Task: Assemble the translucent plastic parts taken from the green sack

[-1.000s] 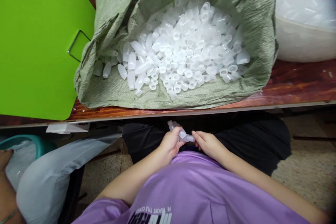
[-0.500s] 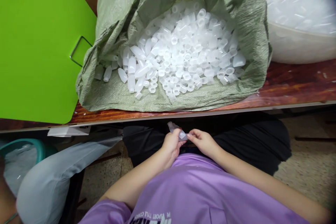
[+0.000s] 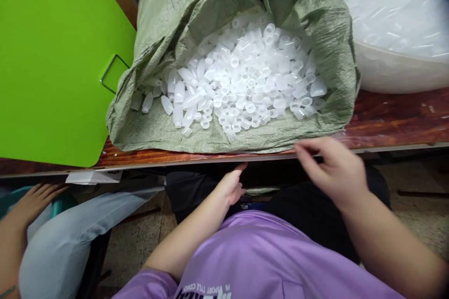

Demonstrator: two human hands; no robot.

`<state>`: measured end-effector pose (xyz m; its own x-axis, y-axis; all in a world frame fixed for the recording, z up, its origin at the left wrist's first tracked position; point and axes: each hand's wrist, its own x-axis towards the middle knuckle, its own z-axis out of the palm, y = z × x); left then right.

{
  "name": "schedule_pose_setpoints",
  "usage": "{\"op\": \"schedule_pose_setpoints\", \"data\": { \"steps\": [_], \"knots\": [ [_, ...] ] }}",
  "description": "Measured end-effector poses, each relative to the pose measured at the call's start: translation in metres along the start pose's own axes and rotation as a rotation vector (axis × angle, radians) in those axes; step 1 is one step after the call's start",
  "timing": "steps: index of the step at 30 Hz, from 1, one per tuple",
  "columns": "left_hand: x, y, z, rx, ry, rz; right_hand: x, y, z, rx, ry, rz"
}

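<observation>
- Closest in, a purple shirt [image 3: 252, 252] fills the bottom of the view, printed lettering [image 3: 206, 290] upside down across it, and beyond it black trousers [image 3: 189, 191] reach under the table edge.
- Now the left hand [image 3: 231, 188], low over the lap: thumb up, just below the table edge, fingers partly curled, and I cannot tell whether anything sits in that grip!
- Just past its fingers, a pale strip [image 3: 261, 191] shows over the lap, too little of it to name.
- Over to the right hand [image 3: 338, 168], blurred and higher, at the table's front edge near the sack's lip: thumb and fingertips close together, a narrow pinch, and whether a piece is between them I cannot tell.
- Out on the left, a co-worker's hand [image 3: 40, 198] spreads over a teal bucket [image 3: 66, 203], beside a leg in pale blue trousers [image 3: 59, 247].
- Up to the red-brown table [image 3: 393, 117], and there they are: white plastic pieces [image 3: 245, 84], a big heap, some tapered, some ring-ended, lying in the mouth of a green woven sack [image 3: 336, 46] with handwriting on its upper side.
- Left of the sack, a bright green board [image 3: 52, 65] with a wire handle [image 3: 108, 67].
- Right of the sack, a bulging clear bag [image 3: 403, 46] full of whitish pieces.
</observation>
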<state>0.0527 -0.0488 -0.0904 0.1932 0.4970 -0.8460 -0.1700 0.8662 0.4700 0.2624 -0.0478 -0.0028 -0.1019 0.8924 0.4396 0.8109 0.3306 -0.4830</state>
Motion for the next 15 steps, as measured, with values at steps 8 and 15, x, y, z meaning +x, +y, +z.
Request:
{"op": "schedule_pose_setpoints", "data": {
  "steps": [8,15],
  "knots": [
    [-0.113,0.091,-0.031,0.871,-0.251,0.533,0.071,0.017,0.006,-0.534,-0.159,0.197],
    [-0.095,0.215,-0.081,1.359,0.891,0.679,0.060,0.027,0.020,-0.465,-0.053,0.116]
  ]
}}
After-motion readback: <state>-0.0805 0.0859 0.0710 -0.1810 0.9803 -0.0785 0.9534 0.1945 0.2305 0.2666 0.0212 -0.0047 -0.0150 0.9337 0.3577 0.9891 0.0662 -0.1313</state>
